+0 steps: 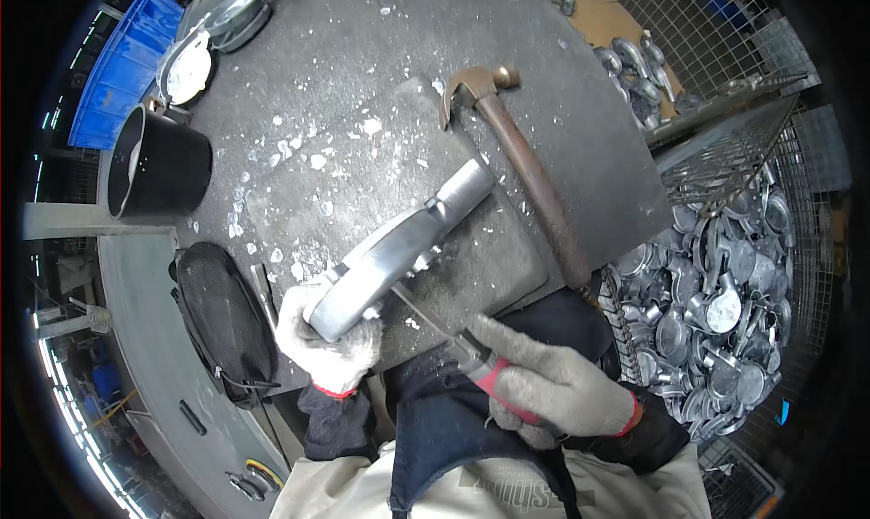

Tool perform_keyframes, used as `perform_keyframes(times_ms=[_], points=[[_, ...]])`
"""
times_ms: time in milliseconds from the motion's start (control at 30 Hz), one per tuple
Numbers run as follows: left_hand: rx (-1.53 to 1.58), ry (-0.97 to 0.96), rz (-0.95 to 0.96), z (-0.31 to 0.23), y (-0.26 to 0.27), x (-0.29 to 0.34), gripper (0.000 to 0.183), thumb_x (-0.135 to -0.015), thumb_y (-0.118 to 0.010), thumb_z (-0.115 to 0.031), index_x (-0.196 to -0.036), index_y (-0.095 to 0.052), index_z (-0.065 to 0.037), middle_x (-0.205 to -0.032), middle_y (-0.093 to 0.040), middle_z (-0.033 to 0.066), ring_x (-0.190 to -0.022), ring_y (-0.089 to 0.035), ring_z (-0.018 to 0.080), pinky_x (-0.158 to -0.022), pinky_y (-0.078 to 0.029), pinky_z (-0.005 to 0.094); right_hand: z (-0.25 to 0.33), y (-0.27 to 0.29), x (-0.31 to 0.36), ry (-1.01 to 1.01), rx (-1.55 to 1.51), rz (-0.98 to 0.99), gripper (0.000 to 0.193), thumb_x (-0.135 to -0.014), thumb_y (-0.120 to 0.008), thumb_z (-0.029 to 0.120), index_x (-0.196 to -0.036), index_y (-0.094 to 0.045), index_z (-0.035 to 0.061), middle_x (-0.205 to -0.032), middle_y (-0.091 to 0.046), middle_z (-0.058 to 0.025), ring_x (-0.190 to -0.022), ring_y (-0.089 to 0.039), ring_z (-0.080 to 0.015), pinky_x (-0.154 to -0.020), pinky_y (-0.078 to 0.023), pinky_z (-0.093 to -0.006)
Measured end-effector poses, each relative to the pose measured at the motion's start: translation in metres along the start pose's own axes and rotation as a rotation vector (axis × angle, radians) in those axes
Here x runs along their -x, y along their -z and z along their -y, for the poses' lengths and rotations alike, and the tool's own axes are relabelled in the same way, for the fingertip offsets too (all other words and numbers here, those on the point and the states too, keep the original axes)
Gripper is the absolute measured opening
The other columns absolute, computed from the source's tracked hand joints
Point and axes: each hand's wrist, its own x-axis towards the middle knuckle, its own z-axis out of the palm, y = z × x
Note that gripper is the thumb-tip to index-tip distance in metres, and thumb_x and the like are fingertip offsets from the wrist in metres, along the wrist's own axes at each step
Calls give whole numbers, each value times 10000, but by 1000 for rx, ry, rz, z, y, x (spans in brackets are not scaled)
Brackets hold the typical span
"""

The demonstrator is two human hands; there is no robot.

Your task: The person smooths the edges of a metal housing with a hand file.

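Note:
My left hand [331,342], in a whitish work glove, is closed around the lower end of a silvery cast metal part [390,256]. The part is tilted, its narrow neck pointing up and to the right over the bench. In my gloved right hand [566,383] is a file-like tool [476,351] with a dark and red handle, its thin shank reaching the underside of the part. The tool's exact kind is hard to tell, because its tip is hidden behind the part. A claw hammer [521,147] with a wooden handle lies on the bench to the right of the part.
Metal flakes are strewn over the grey bench [317,57]. At its left edge stand a black bucket [163,165] and a black mesh bag [227,310]; a blue crate [122,66] is behind. To the right, a wire cage [716,310] holds many castings.

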Motion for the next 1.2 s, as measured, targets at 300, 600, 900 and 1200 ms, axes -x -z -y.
perform_keyframes(times_ms=[300, 600, 900, 1200], points=[[-541, -312, 402, -55, -5, -39, 955, -602, -1084, -292, -1393, -656, 30, -1223, -718, 153, -1003, -686, 199, -880, -570, 346, -10, 12, 48, 238, 317, -278, 731, -1082, -671, 144, -1716, -322, 39, -1464, -677, -124, -997, -707, -124, -924, -583, -275], [-863, -360, 383, -53, 10, -34, 682, -605, -1051, -150, -1148, -660, -13, -1030, -674, 71, -942, -656, 152, -833, -547, 320, 20, -2, 20, 342, 540, -391, 704, -1057, -639, 127, -1699, -365, 29, -1069, -743, -70, -799, -698, -114, -749, -578, -258], [-746, -373, 465, -61, 5, -47, 509, -592, -1022, -179, -990, -760, 1, -859, -719, 144, -754, -701, 298, -713, -544, 389, 35, 2, -4, 275, 972, -434, 656, -1056, -723, 197, -1652, -471, 94, -1158, -794, -196, -1051, -799, -258, -918, -624, -351], [-662, -337, 551, -58, 12, -54, 510, -623, -981, -149, -1036, -747, 37, -851, -729, 164, -733, -715, 307, -700, -551, 384, 25, 7, -12, 348, 823, -464, 666, -1077, -688, 228, -1678, -428, 106, -1101, -805, -180, -1062, -800, -273, -935, -619, -352]])
